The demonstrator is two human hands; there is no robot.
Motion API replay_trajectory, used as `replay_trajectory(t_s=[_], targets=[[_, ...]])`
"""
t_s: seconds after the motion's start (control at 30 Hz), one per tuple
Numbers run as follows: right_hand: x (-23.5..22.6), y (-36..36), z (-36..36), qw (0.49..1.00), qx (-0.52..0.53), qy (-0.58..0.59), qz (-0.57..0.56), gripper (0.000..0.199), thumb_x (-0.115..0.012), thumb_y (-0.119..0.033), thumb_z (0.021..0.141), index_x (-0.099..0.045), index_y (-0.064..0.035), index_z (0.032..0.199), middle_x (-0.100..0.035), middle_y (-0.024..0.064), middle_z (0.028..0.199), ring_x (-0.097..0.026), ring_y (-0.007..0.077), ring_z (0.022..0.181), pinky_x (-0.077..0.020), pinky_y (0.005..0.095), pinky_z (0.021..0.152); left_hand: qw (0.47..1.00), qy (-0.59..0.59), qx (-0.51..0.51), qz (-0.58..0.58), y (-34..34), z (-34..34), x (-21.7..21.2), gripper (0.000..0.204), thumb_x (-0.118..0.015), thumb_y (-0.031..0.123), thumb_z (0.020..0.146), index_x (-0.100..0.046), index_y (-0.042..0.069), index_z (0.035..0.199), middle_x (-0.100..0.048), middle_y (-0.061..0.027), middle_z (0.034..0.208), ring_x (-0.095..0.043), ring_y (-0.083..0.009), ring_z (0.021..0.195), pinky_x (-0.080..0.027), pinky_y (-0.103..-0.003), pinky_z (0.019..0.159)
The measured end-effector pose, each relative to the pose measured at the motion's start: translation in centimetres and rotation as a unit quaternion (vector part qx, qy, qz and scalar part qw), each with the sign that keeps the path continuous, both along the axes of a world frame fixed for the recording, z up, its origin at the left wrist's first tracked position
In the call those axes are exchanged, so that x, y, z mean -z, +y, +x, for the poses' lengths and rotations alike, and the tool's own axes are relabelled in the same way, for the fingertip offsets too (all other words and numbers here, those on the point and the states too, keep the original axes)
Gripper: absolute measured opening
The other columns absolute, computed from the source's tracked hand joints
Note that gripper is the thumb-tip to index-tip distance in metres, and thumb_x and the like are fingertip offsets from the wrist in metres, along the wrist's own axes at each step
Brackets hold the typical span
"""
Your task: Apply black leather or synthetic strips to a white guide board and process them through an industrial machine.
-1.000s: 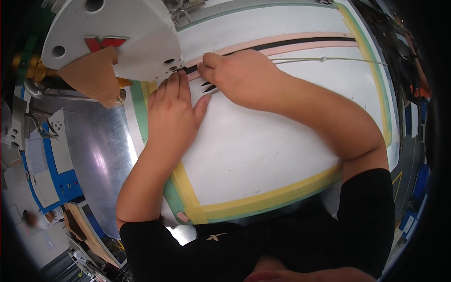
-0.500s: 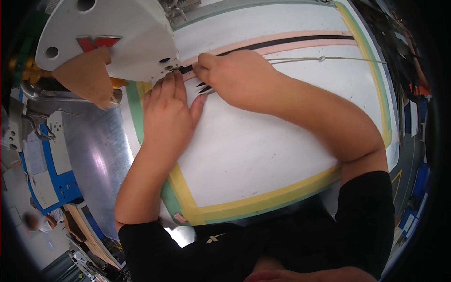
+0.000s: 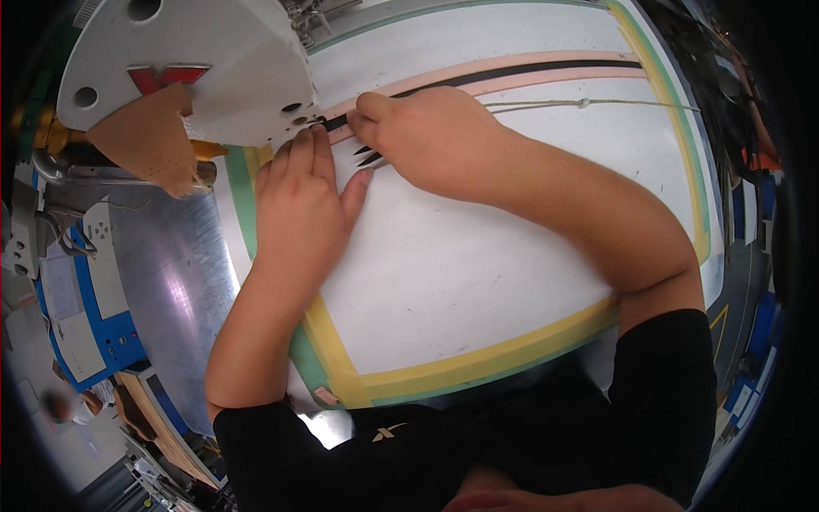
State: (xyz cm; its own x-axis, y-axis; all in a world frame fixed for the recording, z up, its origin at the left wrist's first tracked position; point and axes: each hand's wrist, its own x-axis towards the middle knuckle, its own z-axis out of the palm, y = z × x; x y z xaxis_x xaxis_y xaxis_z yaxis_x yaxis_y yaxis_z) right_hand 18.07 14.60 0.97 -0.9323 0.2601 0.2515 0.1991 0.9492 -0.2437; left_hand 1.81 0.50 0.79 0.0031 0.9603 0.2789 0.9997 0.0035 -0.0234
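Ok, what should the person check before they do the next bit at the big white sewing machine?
1. Left hand flat on the white board: ok.
2. Right hand pinching the black strip near the white sewing machine head: ok.
3. Fingertips clear of the needle: cannot tell, hidden.
4. Black strip lying along the pink tape band: ok.
5. Thin cord free of the hands: cannot tell.

The big white board [image 3: 512,256] looks like smooth matt plastic, edged with yellow and green tape [image 3: 478,367] that's papery and dull. The sewing machine head [image 3: 213,77] at far left is painted metal with a soft sheen. The table [image 3: 183,282] on the left is brushed metal, pretty shiny.
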Motion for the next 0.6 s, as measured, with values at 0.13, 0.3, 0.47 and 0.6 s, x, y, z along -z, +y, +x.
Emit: replay_trajectory(t_s=[0.13,0.3,0.47,0.6], targets=[[0.18,-0.08,-0.02,1.0,-0.001,0.004,0.015,0.015,-0.064,-0.004,0.089,-0.072,0.0001,0.101,-0.064,0.0099,0.105,-0.072,0.0261,0.085,-0.0593,0.0387,0.067,1.0,-0.001,-0.001,-0.001,0.02,0.11,-0.19,0.061,-0.074,0.03,0.093,-0.059,-0.013,0.135,-0.065,-0.0242,0.13,-0.063,-0.0375,0.118,-0.048,-0.047,0.101],[0.06,-0.19,-0.05,1.0,0.002,-0.002,0.011,0.016,-0.065,-0.004,0.088,-0.072,-0.0004,0.102,-0.064,0.01,0.106,-0.072,0.0261,0.085,-0.0595,0.0382,0.067,1.0,0.0,0.001,0.0,0.02,0.07,-0.41,0.061,-0.074,0.03,0.094,-0.059,-0.013,0.135,-0.065,-0.024,0.129,-0.063,-0.0377,0.117,-0.048,-0.047,0.101],[-0.04,-0.41,-0.16,1.0,0.005,-0.003,0.003,0.016,-0.065,-0.004,0.088,-0.073,-0.0005,0.102,-0.064,0.0105,0.107,-0.073,0.0264,0.086,-0.0596,0.0379,0.067,1.0,-0.001,-0.004,-0.001,-0.13,0.02,-0.37,0.061,-0.074,0.03,0.094,-0.059,-0.013,0.135,-0.065,-0.024,0.129,-0.063,-0.0377,0.118,-0.048,-0.047,0.101],[0.26,-0.47,-0.21,1.0,0.006,-0.009,0.011,0.015,-0.064,-0.004,0.088,-0.073,-0.0006,0.1,-0.064,0.0114,0.107,-0.073,0.027,0.085,-0.0595,0.038,0.067,1.0,-0.011,-0.004,0.0,-0.06,0.23,-0.55,0.061,-0.075,0.03,0.093,-0.059,-0.012,0.135,-0.065,-0.0238,0.128,-0.063,-0.0377,0.117,-0.049,-0.047,0.1]])
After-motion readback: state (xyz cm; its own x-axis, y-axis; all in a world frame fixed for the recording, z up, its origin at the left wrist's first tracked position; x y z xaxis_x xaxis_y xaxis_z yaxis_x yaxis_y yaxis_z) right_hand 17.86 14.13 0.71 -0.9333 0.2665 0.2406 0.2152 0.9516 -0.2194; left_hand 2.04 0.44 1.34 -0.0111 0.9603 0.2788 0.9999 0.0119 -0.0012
